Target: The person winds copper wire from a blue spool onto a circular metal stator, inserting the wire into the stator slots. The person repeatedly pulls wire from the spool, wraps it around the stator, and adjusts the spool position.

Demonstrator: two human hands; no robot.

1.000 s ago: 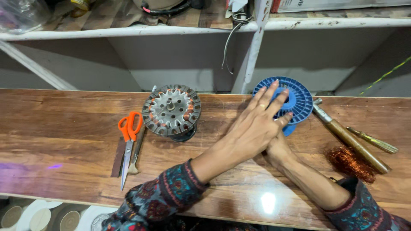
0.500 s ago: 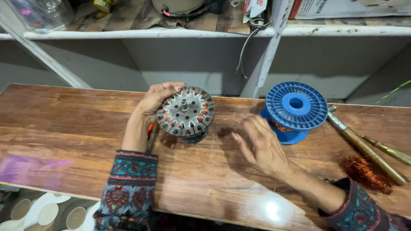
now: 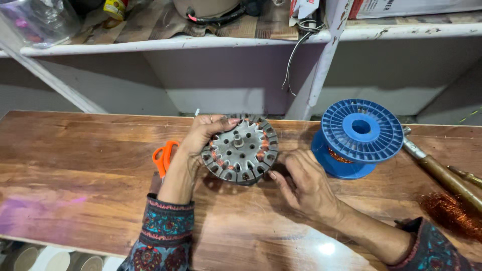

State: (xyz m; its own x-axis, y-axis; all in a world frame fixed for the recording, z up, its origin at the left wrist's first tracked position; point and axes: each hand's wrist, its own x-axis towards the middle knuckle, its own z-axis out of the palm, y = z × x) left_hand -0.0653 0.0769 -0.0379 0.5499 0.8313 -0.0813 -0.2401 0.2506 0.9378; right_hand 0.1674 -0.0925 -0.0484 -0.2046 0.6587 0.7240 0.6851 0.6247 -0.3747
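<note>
One round grey metal motor stator with copper windings [image 3: 240, 149] stands tilted on the brown wooden tabletop [image 3: 75, 165]. The left hand [image 3: 201, 134] curls around its upper left rim, gripping it. The right hand [image 3: 306, 183], fingers loosely bent, touches its lower right edge. One orange-handled pair of scissors [image 3: 163, 156] lies just left; one blue plastic wire spool [image 3: 359, 135] stands to the right.

On the shelf above your bench, a red-and-white box [image 3: 416, 7] lies at the right end. A small white-and-red carton [image 3: 306, 9] leans near the upright, and a yellow-labelled container [image 3: 115, 8] sits further left.
</note>
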